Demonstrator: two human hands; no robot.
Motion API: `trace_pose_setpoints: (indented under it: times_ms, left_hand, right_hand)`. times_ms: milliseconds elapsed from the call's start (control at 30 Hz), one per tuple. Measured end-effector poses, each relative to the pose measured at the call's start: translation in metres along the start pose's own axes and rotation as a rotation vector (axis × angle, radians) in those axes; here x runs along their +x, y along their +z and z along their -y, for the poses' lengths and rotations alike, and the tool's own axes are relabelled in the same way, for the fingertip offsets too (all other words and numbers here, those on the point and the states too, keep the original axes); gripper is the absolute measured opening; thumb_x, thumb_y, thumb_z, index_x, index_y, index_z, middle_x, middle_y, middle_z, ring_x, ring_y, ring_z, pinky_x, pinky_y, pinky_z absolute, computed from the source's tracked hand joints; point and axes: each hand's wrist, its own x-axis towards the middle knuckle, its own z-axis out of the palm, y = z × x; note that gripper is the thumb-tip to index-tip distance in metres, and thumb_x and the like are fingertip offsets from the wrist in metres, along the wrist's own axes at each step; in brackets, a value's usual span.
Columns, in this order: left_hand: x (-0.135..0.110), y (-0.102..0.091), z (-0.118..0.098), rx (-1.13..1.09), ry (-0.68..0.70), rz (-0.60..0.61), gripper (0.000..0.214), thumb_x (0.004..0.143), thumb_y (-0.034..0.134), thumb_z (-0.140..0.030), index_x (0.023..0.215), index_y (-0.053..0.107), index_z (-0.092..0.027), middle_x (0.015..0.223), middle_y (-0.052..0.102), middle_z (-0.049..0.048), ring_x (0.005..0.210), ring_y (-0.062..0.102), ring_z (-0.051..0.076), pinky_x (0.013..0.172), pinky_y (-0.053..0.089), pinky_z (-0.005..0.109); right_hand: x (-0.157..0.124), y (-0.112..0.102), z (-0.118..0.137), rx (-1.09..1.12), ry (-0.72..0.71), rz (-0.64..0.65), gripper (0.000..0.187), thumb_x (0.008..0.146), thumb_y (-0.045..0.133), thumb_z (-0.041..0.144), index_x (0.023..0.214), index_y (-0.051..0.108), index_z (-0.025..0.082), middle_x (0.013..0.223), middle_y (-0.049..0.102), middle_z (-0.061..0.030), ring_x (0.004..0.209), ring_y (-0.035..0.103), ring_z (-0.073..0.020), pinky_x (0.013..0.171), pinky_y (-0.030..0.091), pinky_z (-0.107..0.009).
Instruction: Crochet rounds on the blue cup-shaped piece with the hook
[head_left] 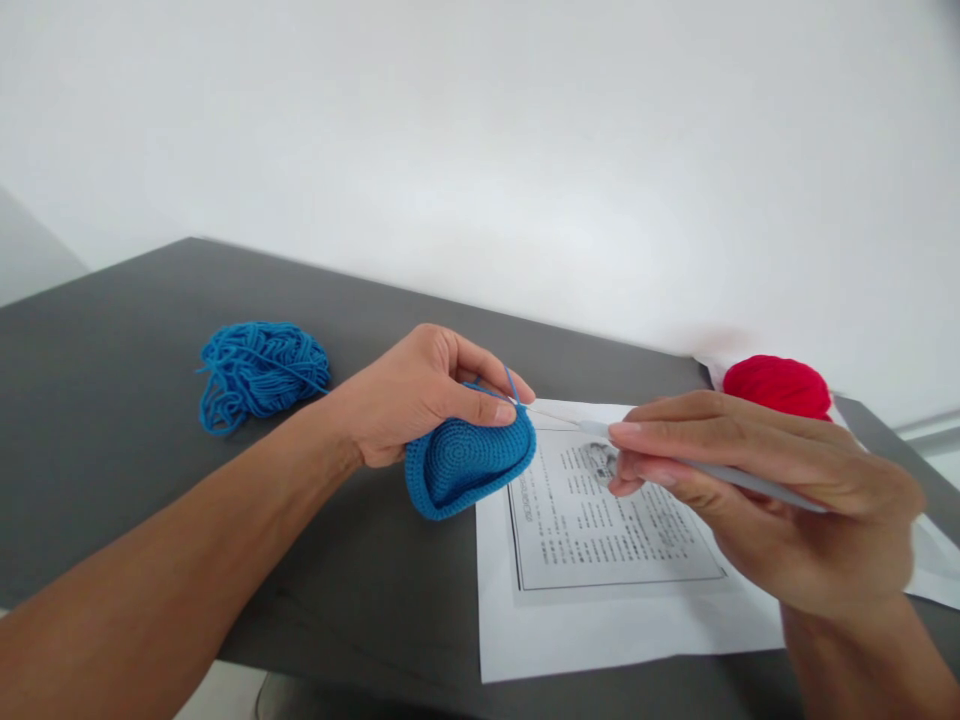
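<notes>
A blue crocheted piece (471, 460), cupped and rounded with a raised rim, hangs from my left hand (427, 390). Thumb and fingers of that hand pinch its upper edge, and a strand of blue yarn rises beside the fingertips. My right hand (765, 480) is closed around the pale grey handle of a crochet hook (596, 428). The hook's thin metal shaft points left and its tip meets the top right edge of the blue piece. Whether the tip passes through a stitch is too small to tell.
A loose skein of blue yarn (262, 372) lies on the dark grey table (360, 620) at left. A printed sheet (570, 630) with text and a picture lies below the hands. Red yarn (776, 385) sits behind my right hand, near the white wall (480, 180).
</notes>
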Motion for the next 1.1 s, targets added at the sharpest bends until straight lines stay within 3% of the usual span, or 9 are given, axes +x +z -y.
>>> trace_pose_setpoints:
  times_ms: [167,433,700,867,1100]
  left_hand:
    - [0.002,-0.002,0.0,-0.008,-0.007,0.043,0.007,0.065,0.085,-0.01,0.064,0.081,-0.016,0.092,0.082,0.0084,0.07,0.069,0.015,0.058,0.057,0.019]
    - [-0.001,-0.001,-0.005,-0.032,-0.034,0.081,0.007,0.069,0.085,-0.008,0.071,0.083,-0.014,0.089,0.082,0.0054,0.07,0.069,0.012,0.061,0.058,0.017]
    - [0.0,0.01,0.003,-0.201,0.096,0.004,0.009,0.07,0.086,-0.006,0.072,0.081,-0.013,0.088,0.081,0.0028,0.069,0.07,0.01,0.062,0.057,0.017]
    - [0.0,0.021,0.013,-0.253,0.102,0.002,0.014,0.068,0.091,-0.011,0.078,0.081,-0.012,0.08,0.078,0.0018,0.07,0.069,0.01,0.066,0.056,0.018]
    - [-0.001,0.025,0.016,-0.33,0.098,-0.004,0.022,0.065,0.096,-0.019,0.077,0.08,-0.011,0.084,0.077,0.0033,0.073,0.069,0.012,0.067,0.056,0.022]
  right_hand:
    - [-0.003,-0.003,0.0,0.045,0.026,-0.003,0.045,0.085,0.074,0.002,0.122,0.078,0.027,0.087,0.078,-0.0047,0.067,0.076,-0.0199,0.048,0.062,-0.031]
    - [-0.009,0.008,-0.002,0.449,0.316,-0.177,0.019,0.093,0.073,0.02,0.109,0.082,0.022,0.075,0.075,-0.0066,0.057,0.071,-0.0193,0.041,0.059,-0.031]
    - [0.005,0.044,-0.001,0.959,0.635,-0.403,0.01,0.085,0.081,0.026,0.09,0.081,0.017,0.071,0.075,-0.0007,0.049,0.066,-0.0079,0.037,0.055,-0.011]
    - [0.004,0.062,0.002,0.959,0.614,-0.464,0.01,0.086,0.08,0.024,0.093,0.081,0.018,0.072,0.076,-0.001,0.052,0.068,-0.0095,0.043,0.06,-0.015]
    - [0.003,0.064,0.002,0.891,0.558,-0.55,0.009,0.087,0.08,0.023,0.094,0.081,0.018,0.076,0.078,-0.0021,0.057,0.07,-0.0098,0.049,0.063,-0.016]
